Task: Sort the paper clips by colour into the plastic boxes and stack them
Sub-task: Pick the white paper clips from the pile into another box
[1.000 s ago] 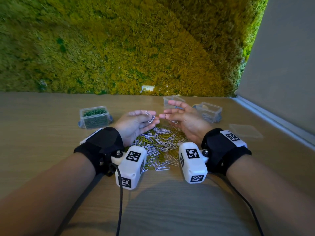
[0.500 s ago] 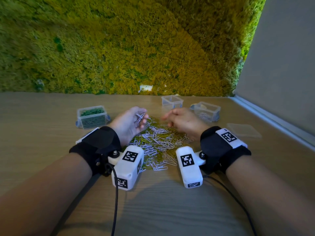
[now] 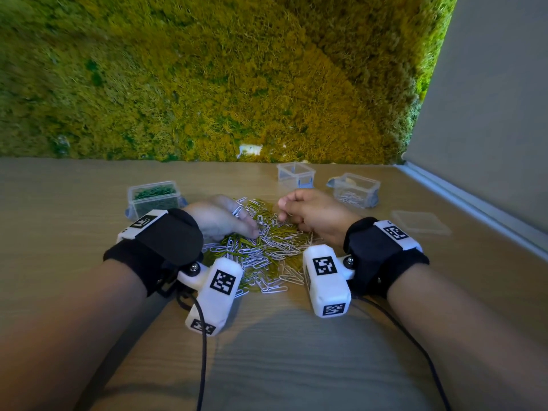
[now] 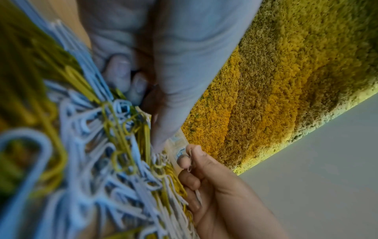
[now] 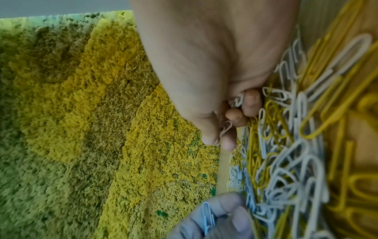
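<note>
1. Clips (image 3: 261,247) in white and yellow lie mixed in one pile on the table (image 3: 59,218), between my two hands.
2. My left hand (image 3: 219,219) rests on the left edge of the pile with fingers curled; it holds a few white clips, which I see in the head view and in the right wrist view.
3. My right hand (image 3: 314,215) is at the right far edge of the pile, fingers curled to a loose fist. In its wrist view it pinches some white clips between thumb and fingers (image 5: 252,103).
4. Green box (image 3: 154,198) stands to the left of the left hand, full of green clips.
5. Empty box (image 3: 296,175) stands behind the pile, near the moss wall (image 3: 207,84).
6. White box (image 3: 354,189) stands just right of the empty one, with some white clips at its bottom.
7. Clear lid (image 3: 421,222) lies flat on the table, to the right of my right wrist.
</note>
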Motion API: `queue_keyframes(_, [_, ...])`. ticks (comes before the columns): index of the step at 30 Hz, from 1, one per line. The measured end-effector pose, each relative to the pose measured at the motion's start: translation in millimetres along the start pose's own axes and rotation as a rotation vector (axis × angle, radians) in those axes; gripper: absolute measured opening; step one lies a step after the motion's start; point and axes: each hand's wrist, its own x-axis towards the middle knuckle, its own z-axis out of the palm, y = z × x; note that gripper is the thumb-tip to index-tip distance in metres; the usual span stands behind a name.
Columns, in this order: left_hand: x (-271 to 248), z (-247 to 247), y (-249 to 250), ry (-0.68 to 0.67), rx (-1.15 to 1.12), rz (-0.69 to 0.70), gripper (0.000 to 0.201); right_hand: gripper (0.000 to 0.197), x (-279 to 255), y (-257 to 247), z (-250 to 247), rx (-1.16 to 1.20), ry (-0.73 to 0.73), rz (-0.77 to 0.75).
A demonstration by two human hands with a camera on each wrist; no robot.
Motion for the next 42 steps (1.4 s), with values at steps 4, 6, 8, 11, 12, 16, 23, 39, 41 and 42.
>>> queue_keyframes(4, [3,-2,-3,0.005,0.022,0.009,0.007,0.019,2,0,-1,0.184,0.026,0.067])
queue_keyframes(6, [5,-2,-5,-0.002,0.033,0.019,0.008,0.014,-2,-6,-1,0.031,0.014,0.06])
queue_keyframes(8, [6,-4,-8,0.006,0.044,0.026,0.012,0.015,-10,-14,0,-0.227,-0.016,0.015])
queue_keyframes(11, [9,-5,-10,0.012,0.047,0.025,0.013,0.022,-15,-20,5,-0.371,-0.12,-0.055])
queue_keyframes(12, [10,-5,-10,0.01,0.052,0.025,0.012,0.022,-15,-19,7,-0.389,-0.145,-0.06])
queue_keyframes(16, [10,-6,-8,0.006,0.078,0.002,0.012,0.015,-16,-19,9,-0.437,-0.14,-0.077])
queue_keyframes(23, [9,-10,-10,-0.049,0.112,0.011,0.01,0.012,-7,-16,-4,0.131,-0.128,0.082])
queue_keyframes(39, [0,-1,7,-0.182,-0.783,0.051,0.019,0.022,-18,-27,-16,-0.517,-0.458,0.214])
queue_keyframes(41, [1,1,8,-0.199,-0.807,0.05,0.021,0.014,-19,-29,-12,-0.563,-0.43,0.174])
queue_keyframes(42, [1,2,8,-0.205,-0.831,0.045,0.021,0.011,-19,-29,-10,-0.588,-0.407,0.145])
